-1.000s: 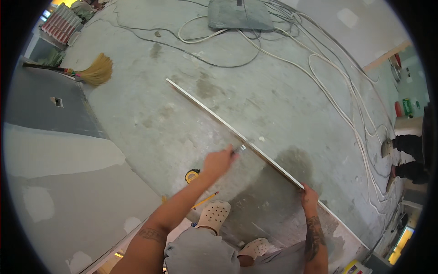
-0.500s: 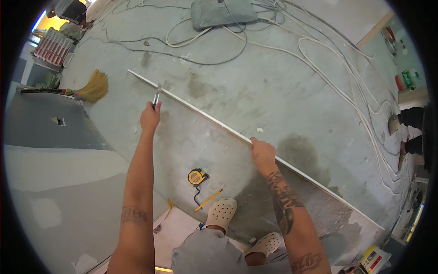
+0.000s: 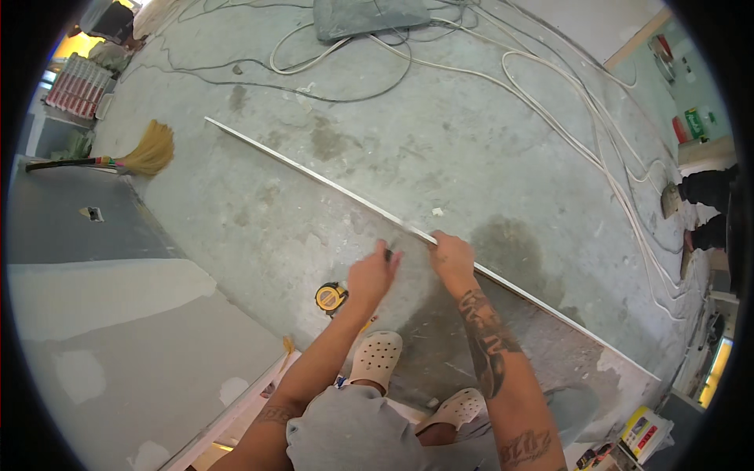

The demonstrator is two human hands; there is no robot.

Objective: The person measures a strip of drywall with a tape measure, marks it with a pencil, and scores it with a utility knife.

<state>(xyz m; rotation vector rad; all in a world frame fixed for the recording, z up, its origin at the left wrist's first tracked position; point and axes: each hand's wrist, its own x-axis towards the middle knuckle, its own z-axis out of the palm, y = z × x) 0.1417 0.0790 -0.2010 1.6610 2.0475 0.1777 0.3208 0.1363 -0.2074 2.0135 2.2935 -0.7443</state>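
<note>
Before the left hand (image 3: 372,276), a strip (image 3: 338,188) is being held. Leftward, floor (image 3: 259,267) is being occupied by a tape measure (image 3: 331,297).

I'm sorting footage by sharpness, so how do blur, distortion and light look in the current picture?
Head view: the dark item in the left hand is too unclear to identify, the tape measure fairly crisp; head view: black fisheye borders close in at both sides; head view: soft, diffuse light, with a glaring yellow patch at upper left.
</note>
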